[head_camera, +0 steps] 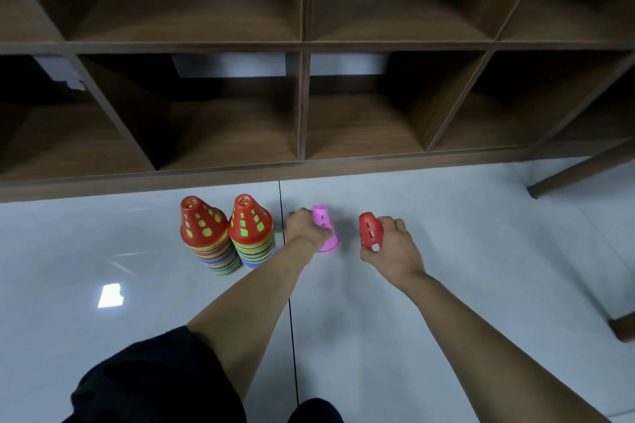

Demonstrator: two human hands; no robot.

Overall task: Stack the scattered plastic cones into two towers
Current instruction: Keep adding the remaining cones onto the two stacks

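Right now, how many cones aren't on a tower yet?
2. A pink cone is gripped by the left hand, just beside the nearer tower. A red cone is gripped by the right hand, further out. More may lie outside the view.

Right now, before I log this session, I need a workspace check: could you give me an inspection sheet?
Surface: pale glossy floor, one dark joint line.
Job's things: left tower and right tower side by side, both red-topped; pink cone; red cone.
Clutter: nothing seen.
Grippers: left hand holds pink cone; right hand holds red cone.
Cables: nothing seen.
Surroundings: brown cubby shelf behind; wooden furniture leg at right.
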